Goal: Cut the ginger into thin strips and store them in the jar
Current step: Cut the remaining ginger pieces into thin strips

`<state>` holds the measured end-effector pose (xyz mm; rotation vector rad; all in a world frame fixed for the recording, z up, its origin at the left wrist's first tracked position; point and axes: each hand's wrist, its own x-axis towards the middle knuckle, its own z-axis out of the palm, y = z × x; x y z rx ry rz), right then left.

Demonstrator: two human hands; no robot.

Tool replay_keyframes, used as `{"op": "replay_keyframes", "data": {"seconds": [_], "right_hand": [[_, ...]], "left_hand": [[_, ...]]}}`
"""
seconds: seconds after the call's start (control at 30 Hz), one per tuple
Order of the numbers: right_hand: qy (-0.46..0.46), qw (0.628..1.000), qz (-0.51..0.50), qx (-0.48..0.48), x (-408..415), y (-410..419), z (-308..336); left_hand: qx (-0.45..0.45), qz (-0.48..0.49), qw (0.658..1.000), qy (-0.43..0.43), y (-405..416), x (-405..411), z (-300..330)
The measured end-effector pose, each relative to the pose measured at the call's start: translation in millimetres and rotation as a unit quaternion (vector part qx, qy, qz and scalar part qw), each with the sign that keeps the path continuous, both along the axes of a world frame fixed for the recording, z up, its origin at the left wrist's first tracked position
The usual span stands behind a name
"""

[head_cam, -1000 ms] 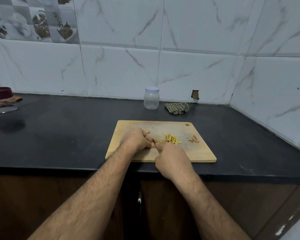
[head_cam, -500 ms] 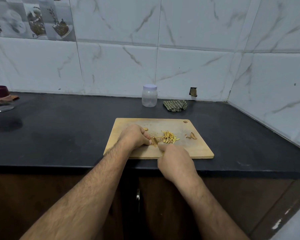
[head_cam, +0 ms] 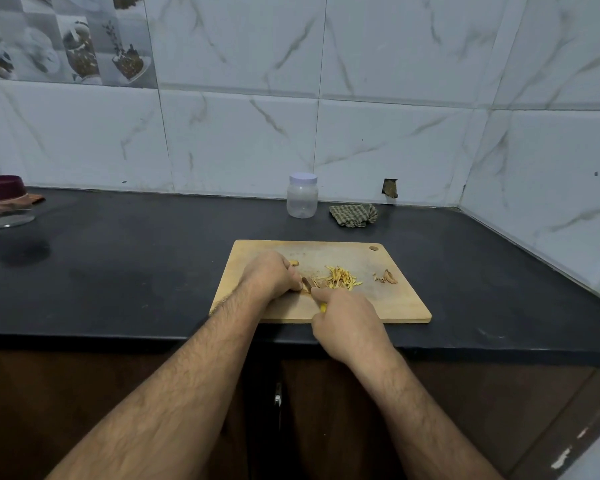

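Mostly I see cut strips point(head_cam: 340, 280) piled; left hand point(head_cam: 269, 277) pins remaining ginger point(head_cam: 306, 285), right hand point(head_cam: 347, 318) grips knife handle point(head_cam: 323, 308); jar point(head_cam: 302, 195) lidded, far.

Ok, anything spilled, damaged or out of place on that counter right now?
Nothing spilled: the ginger strips and peel scraps lie on the cutting board. One oddity: a broken hole in the wall tile behind the crumpled cloth.

1. The board point(head_cam: 388, 306) lies on the bench point(head_cam: 118, 271), near its front edge.
2. The strips point(head_cam: 340, 280) lie mid-board; the peels point(head_cam: 386, 277) lie to their right.
3. Both hands rest on the board: left hand point(head_cam: 269, 276) left of the strips, right hand point(head_cam: 349, 322) before them.
4. The jar point(head_cam: 302, 195) stands behind the board by the wall, the cloth point(head_cam: 354, 214) just right of it.
5. A bowl point(head_cam: 4, 202) sits far left.
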<state>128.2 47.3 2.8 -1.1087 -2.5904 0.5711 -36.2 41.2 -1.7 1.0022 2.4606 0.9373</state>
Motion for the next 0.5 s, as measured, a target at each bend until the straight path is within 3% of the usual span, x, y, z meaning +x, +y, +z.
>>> {"op": "replay_keyframes", "data": {"seconds": [0.5], "right_hand": [[-0.042, 0.999, 0.005, 0.034, 5.4, -10.3, -1.7]], "left_hand": [[0.002, -0.002, 1.0, 0.012, -2.3, -0.3, -1.6]]}}
